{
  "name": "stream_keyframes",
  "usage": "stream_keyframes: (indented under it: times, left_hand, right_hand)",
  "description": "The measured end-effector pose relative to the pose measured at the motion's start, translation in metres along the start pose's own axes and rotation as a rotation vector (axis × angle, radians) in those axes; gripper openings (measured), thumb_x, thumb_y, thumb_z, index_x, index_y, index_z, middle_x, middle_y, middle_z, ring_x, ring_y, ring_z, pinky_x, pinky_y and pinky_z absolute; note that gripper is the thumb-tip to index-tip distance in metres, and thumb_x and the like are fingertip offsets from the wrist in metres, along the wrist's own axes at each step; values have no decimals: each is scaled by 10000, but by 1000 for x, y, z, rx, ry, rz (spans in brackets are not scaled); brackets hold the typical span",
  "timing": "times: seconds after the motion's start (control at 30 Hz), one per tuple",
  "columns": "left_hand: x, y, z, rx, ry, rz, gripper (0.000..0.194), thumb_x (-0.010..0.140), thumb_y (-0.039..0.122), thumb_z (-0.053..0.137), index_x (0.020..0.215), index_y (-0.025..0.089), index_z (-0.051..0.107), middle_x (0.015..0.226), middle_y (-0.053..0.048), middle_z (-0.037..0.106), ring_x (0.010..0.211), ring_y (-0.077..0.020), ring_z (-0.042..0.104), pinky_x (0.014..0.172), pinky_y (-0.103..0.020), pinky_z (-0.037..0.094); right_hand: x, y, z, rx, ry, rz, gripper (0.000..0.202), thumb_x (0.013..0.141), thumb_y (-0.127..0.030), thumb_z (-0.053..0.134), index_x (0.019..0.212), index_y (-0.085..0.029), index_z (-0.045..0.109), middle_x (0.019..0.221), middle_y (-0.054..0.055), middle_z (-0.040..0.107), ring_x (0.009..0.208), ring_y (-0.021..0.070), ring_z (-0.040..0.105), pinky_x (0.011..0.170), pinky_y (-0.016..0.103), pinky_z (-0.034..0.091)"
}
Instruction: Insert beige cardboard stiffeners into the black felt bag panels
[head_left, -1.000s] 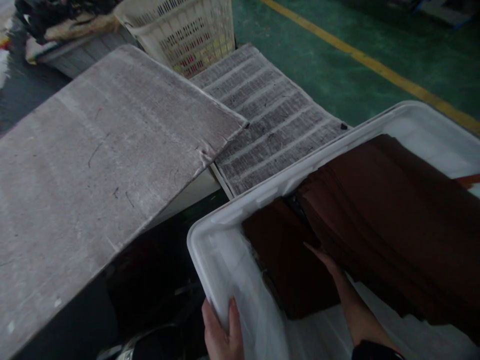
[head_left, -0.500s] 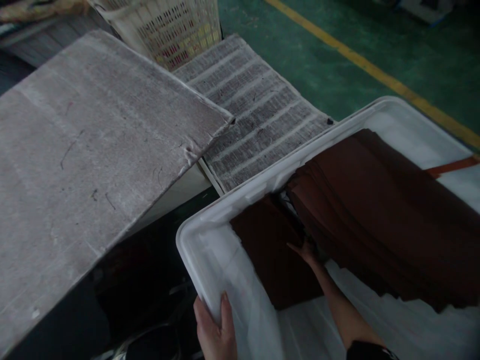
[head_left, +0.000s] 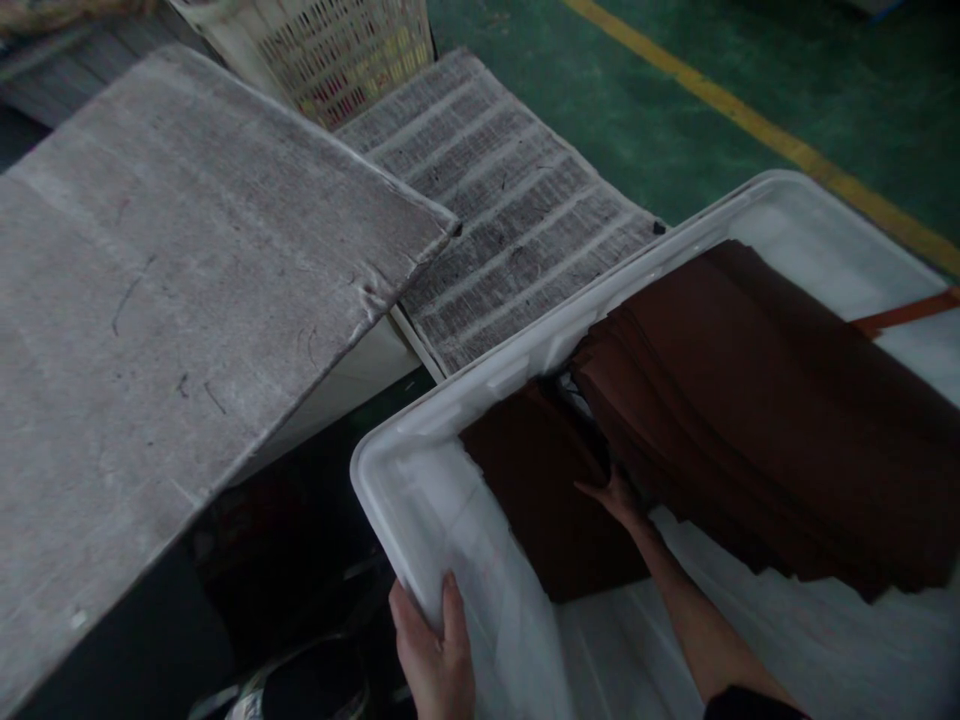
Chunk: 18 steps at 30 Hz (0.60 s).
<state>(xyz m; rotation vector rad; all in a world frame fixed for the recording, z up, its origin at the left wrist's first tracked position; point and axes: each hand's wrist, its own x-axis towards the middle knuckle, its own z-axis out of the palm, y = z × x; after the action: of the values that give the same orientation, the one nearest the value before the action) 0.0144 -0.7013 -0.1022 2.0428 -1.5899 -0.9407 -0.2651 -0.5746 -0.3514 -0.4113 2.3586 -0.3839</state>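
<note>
The left hand [head_left: 433,660] grips the near corner of the white tub [head_left: 409,500], thumb over the rim inside, fingers hidden behind the wall; it has kept that hold since a second ago. The right hand [head_left: 616,497] reaches down inside the tub, fingers tucked under the edge of the stack of brown cloth [head_left: 750,400], so how far they are spread cannot be told; it has pushed a little further in under the stack than before. Beyond the fingers lies a grey board [head_left: 187,300] and a ribbed mat [head_left: 510,220]; the view has drifted slightly, the tub sitting higher in the picture.
</note>
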Motion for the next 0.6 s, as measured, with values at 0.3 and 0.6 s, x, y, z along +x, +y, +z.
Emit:
stream_keyframes:
  times: [0.3,0.6]
  left_hand:
    - [0,-1,3,-39,13,25,437,784,556,610,982,174,535,779,-15,556,681,-193,556,623,-323,475]
    - [2,4,3,-47,10,18,416,783,557,598,938,183,505,722,1,533,631,-184,545,570,-309,462]
  right_hand:
    - [-35,-29,-13,-170,21,33,885,684,-733,625,1266,-74,522,1136,234,667,1095,352,637,904,404,477]
    - [-48,-44,-20,-206,32,91,877,675,-745,624,1236,-78,530,1116,251,665,1069,382,638,878,441,482]
